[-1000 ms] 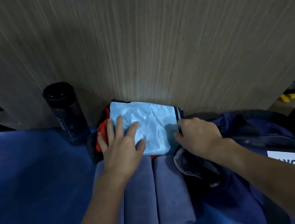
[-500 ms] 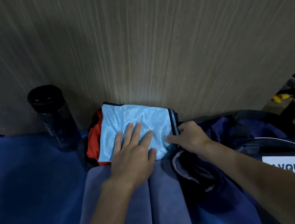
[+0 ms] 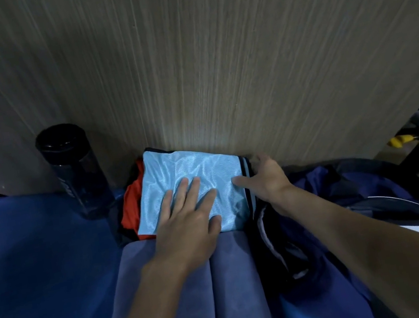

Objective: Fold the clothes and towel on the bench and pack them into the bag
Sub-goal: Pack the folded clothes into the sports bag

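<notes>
Blue bench (image 3: 35, 273) against wood wall, navy bag (image 3: 326, 222) gaping at right. Folded grey towel (image 3: 227, 296) up front; light blue garment (image 3: 193, 186) stacked on orange one (image 3: 134, 208) behind. Left hand (image 3: 186, 224) flat, fingers spread, pressing stack. Right hand (image 3: 265, 179) loosely curled at its edge, gripping nothing yet. Looks like folding's done, packing next: gotta scoop under the whole pile and slide it rightward into bag.
</notes>
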